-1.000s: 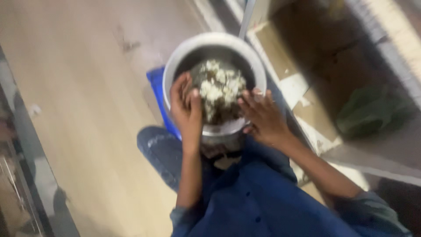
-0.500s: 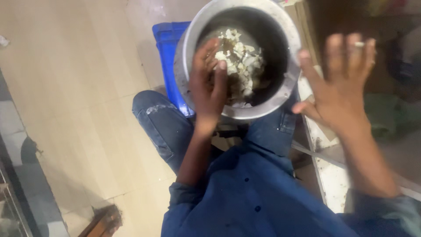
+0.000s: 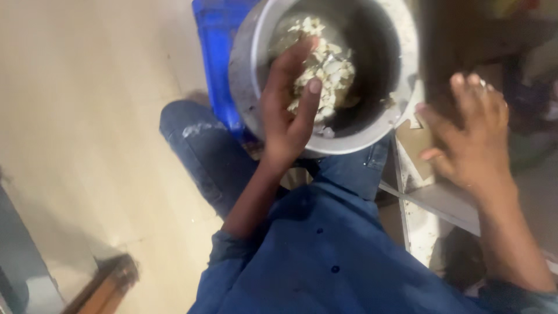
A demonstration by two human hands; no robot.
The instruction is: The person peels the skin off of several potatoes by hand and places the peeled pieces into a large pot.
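A large round metal pot [image 3: 247, 81] sits in front of me between my knees. Inside it lies a heap of pale, chopped white pieces [image 3: 328, 70]. My left hand [image 3: 288, 107] reaches over the near rim into the pot, its fingers resting on the white pieces. Whether it grips any I cannot tell. My right hand [image 3: 471, 136] is out to the right of the pot, open with fingers spread, holding nothing, above a pale ledge.
A blue plastic crate [image 3: 218, 52] stands under and left of the pot. My blue shirt and jeans fill the lower middle. A pale ledge with a metal edge [image 3: 418, 203] lies at the right. Beige floor [image 3: 87, 116] spreads to the left, and a brown wooden object [image 3: 107, 282] sits at the lower left.
My right hand has left the pot's rim and swung out to the right, open. My left hand has stayed in the pot. The view has closed in on the pot.
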